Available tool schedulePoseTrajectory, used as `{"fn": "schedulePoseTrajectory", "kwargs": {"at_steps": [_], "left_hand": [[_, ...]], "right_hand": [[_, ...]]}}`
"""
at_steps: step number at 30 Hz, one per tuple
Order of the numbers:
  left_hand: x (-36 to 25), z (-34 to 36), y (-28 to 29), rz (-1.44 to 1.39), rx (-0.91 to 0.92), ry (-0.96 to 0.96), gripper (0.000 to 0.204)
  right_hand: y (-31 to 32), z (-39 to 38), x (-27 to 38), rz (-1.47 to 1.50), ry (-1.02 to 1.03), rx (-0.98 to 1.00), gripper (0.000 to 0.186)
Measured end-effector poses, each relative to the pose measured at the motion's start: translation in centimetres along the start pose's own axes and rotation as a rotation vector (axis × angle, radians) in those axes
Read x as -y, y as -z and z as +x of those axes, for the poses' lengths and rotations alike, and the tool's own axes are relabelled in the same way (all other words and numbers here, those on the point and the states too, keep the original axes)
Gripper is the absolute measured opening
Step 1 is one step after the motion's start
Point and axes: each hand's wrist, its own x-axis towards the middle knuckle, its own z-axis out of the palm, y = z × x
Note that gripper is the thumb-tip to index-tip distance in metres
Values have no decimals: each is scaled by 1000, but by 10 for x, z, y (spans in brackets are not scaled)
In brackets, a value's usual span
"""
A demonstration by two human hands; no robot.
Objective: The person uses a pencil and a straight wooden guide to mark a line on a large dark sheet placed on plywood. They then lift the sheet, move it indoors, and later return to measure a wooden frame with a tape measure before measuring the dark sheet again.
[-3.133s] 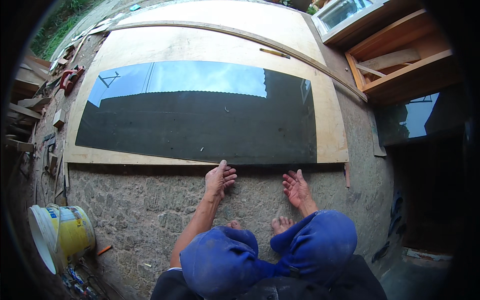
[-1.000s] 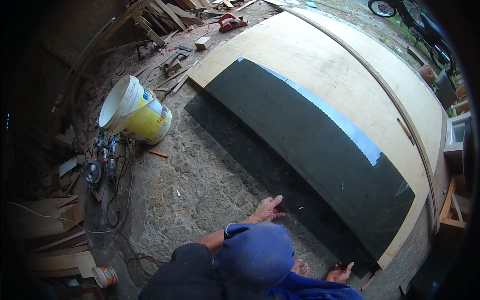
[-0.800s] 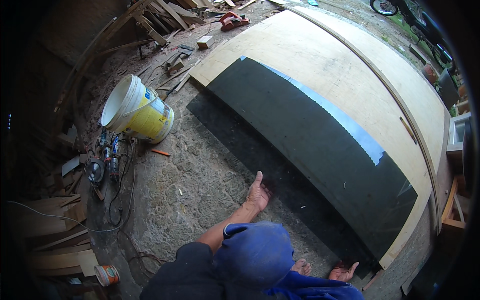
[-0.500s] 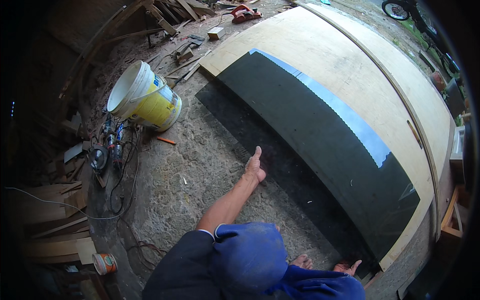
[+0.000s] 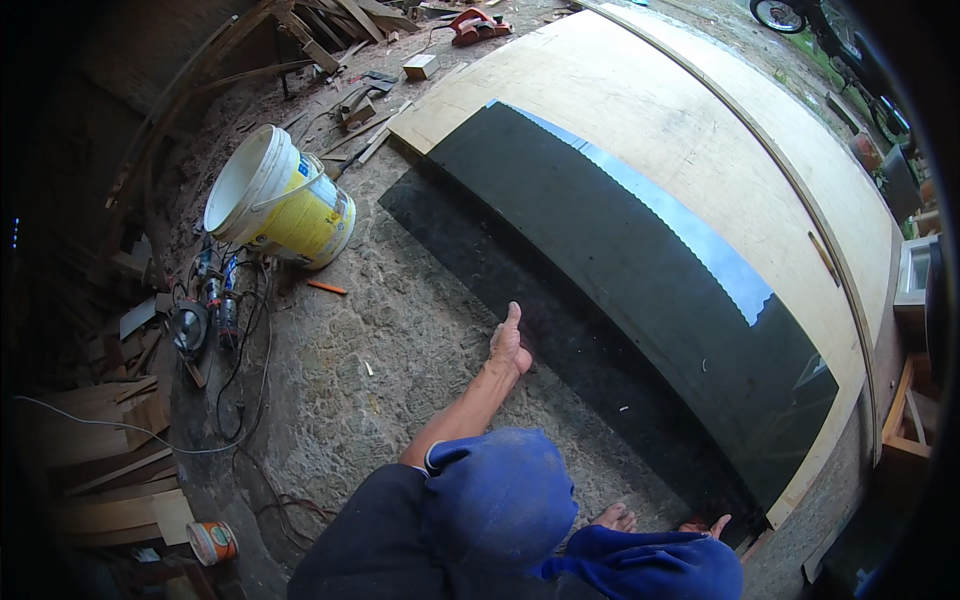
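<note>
A large dark tinted glass sheet [image 5: 640, 270] lies on a pale plywood board [image 5: 620, 80], its near part jutting past the board's edge over the ground. At the middle of that overhanging edge, my left hand [image 5: 512, 345] grips the glass with the thumb pointing up along it and the fingers underneath, partly hidden. Close to the near right corner, my right hand [image 5: 708, 526] holds the same edge; only its thumb side shows beyond my blue-clad knee [image 5: 660, 565]. A bare foot [image 5: 615, 517] rests between the knees.
To the left stand a white-and-yellow bucket [image 5: 300, 215], power tools with cords [image 5: 210, 315] and stacked wood pieces [image 5: 110, 430]. An orange stick [image 5: 327, 287] lies on the rough ground. A long wooden strip [image 5: 760, 130] crosses the board; a motorcycle [image 5: 840, 50] stands far right.
The near left corner of the glass sits slightly nearer to me against the board. Both hands keep their hold; the whole view has shifted a little.
</note>
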Motion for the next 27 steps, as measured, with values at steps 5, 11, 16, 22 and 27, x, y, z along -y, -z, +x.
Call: {"fn": "schedulePoseTrajectory", "kwargs": {"at_steps": [5, 11, 16, 22, 27], "left_hand": [[1, 11, 9, -6, 0, -3, 51], [-13, 21, 18, 66, 82, 26, 40], [-32, 32, 20, 59, 11, 4, 44], [-35, 35, 20, 100, -43, -5, 52], [-40, 28, 14, 138, -87, -32, 52]], "right_hand": [[-22, -22, -14, 0, 65, -58, 42], [-45, -52, -39, 21, 217, 16, 23], [-63, -68, -45, -11, 233, -83, 25], [-66, -77, -50, 3, 225, -119, 26], [-60, -87, -57, 11, 194, -137, 26]]}}
